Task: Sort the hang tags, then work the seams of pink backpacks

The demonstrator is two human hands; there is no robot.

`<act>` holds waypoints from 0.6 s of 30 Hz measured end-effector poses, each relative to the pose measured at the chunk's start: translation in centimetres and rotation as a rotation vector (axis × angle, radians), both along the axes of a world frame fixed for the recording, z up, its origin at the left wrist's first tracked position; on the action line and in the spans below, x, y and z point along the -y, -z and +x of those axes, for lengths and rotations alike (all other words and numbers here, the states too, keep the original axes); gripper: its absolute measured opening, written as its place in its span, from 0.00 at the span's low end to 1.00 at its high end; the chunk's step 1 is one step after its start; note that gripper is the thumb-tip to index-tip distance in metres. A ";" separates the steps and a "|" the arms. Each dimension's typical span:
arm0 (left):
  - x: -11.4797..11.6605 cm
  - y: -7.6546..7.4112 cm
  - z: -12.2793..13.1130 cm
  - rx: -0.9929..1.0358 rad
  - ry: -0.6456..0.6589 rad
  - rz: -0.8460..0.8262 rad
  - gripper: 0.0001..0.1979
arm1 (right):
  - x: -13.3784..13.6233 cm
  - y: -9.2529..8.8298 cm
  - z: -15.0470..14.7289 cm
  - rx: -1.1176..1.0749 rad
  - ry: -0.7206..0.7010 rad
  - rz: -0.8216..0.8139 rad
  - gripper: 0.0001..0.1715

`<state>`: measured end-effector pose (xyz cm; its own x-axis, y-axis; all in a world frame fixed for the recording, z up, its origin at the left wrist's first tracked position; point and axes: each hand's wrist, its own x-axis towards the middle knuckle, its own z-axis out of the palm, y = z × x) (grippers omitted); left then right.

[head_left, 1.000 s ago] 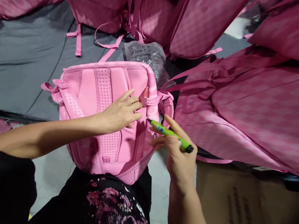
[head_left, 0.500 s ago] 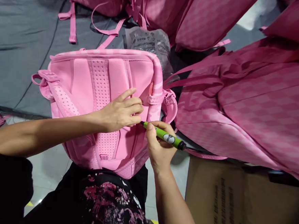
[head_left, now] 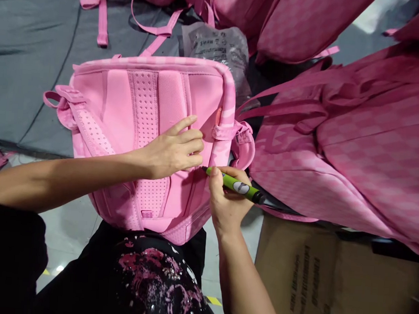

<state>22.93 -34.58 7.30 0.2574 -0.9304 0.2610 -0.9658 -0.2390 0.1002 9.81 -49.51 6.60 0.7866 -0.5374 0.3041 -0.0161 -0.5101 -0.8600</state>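
Observation:
A pink backpack [head_left: 120, 100] leans against my lap with its padded, perforated back panel and straps toward me. My left hand [head_left: 176, 150] lies across that panel. Its outer finger is stretched out, while the other fingers curl at the panel's right part and grip it; the thumb is hidden. In my right hand [head_left: 228, 201] is a green marker pen [head_left: 234, 183] with a black end, held between thumb and fingers. The pen's dark tip points left, right beside my left fingertips, at the backpack. Whether it touches the fabric I cannot tell.
More pink checkered backpacks [head_left: 379, 135] crowd the right side and the far edge. A clear printed plastic bag [head_left: 220, 47] lies behind my backpack on the grey-covered table [head_left: 30, 58]. A cardboard box [head_left: 294, 273] with printing stands at the lower right.
The view has shifted slightly, so the table and backpacks sit a little higher in the picture. Both hands keep nearly the same places on the backpack, and the marker pen stays in my right hand.

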 end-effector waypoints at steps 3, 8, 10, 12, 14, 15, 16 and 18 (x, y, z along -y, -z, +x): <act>0.0 0.0 0.0 0.004 -0.001 0.013 0.16 | 0.0 0.0 0.2 0.015 0.003 0.045 0.08; 0.1 -0.3 -0.3 -0.017 -0.008 0.029 0.16 | -0.2 -0.1 0.1 -0.019 -0.011 0.105 0.10; 0.1 -0.4 -0.3 -0.027 -0.023 0.044 0.16 | -0.1 -0.2 0.1 -0.025 -0.031 0.113 0.10; 0.2 -0.3 -0.1 -0.028 -0.036 0.059 0.15 | 0.0 -0.2 0.4 -0.022 -0.031 0.112 0.10; 0.0 0.0 0.4 -0.009 -0.030 0.049 0.14 | 0.1 0.0 0.8 -0.016 -0.013 0.123 0.10; -0.2 0.2 0.6 0.006 -0.015 0.029 0.14 | 0.0 0.1 1.0 -0.021 -0.010 0.127 0.10; -0.4 0.2 0.6 0.023 0.004 -0.001 0.13 | -0.2 0.1 1.0 -0.034 -0.013 0.127 0.10; -0.9 -0.1 0.2 0.051 0.042 -0.097 0.12 | -0.9 -0.3 0.8 -0.057 -0.006 0.127 0.11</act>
